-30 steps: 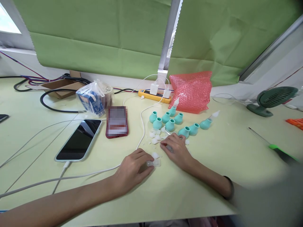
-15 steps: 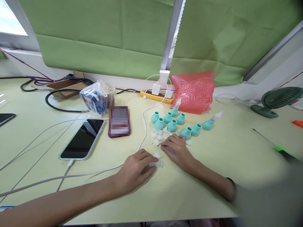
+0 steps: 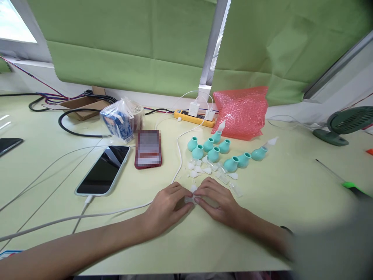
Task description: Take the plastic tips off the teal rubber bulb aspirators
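My left hand (image 3: 170, 204) pinches a small clear plastic tube (image 3: 189, 200) low over the table. Its right end lies between the fingertips of my right hand (image 3: 220, 200), which is closed there and partly hides it. Just behind the fingertips is a white plastic tip (image 3: 194, 188). Beyond my hands lie more white tips (image 3: 207, 170) and loose clear tubes (image 3: 223, 178). Several teal rubber bulbs (image 3: 213, 154) stand behind these with open necks. Two bulbs carry white tips, one (image 3: 258, 154) lying at the right, the other (image 3: 216, 137) at the back.
At the left lie a white-cased phone (image 3: 102, 171) on a cable and a red-cased phone (image 3: 148, 149). A yellow power strip (image 3: 180, 115) and pink bubble-wrap bag (image 3: 240, 114) are at the back. A green fan (image 3: 346, 120) and a screwdriver (image 3: 348, 184) are at the right.
My right hand has moved left and nearer, from among the loose parts to the tube at my left fingertips. My left hand stays nearly in place. The view has shifted slightly.
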The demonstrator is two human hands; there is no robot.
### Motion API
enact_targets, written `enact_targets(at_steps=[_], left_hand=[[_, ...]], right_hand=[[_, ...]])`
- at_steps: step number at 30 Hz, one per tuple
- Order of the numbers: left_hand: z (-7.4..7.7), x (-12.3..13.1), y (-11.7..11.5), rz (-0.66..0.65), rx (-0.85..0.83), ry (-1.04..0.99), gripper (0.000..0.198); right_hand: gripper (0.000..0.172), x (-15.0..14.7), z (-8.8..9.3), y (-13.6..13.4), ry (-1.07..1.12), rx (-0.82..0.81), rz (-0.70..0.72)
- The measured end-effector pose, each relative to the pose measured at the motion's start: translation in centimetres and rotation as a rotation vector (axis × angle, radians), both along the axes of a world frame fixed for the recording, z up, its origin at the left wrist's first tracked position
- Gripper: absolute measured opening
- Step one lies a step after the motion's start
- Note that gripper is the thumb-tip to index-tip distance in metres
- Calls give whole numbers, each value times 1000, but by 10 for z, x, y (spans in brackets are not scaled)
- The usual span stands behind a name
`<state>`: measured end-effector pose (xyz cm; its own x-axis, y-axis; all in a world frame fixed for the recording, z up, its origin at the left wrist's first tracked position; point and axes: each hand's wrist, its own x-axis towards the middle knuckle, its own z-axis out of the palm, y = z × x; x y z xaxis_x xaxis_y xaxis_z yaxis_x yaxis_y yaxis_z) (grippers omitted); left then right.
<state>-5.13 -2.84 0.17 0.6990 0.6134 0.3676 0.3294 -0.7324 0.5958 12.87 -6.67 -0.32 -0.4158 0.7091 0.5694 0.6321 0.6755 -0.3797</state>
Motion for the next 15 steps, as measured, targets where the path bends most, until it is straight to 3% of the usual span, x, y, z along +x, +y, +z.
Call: enact_targets(at_steps=[5, 9, 15], left_hand=[[-1, 0, 1, 27, -29, -14, 13], [-3, -1, 2, 22, -25, -6, 13], [-4, -1, 2, 4, -45, -25, 14]], right_hand=[[10, 1, 0, 1, 13, -9, 12], [11, 1, 0, 1, -5, 76, -17], [10, 3, 2, 1, -231, 221, -24]])
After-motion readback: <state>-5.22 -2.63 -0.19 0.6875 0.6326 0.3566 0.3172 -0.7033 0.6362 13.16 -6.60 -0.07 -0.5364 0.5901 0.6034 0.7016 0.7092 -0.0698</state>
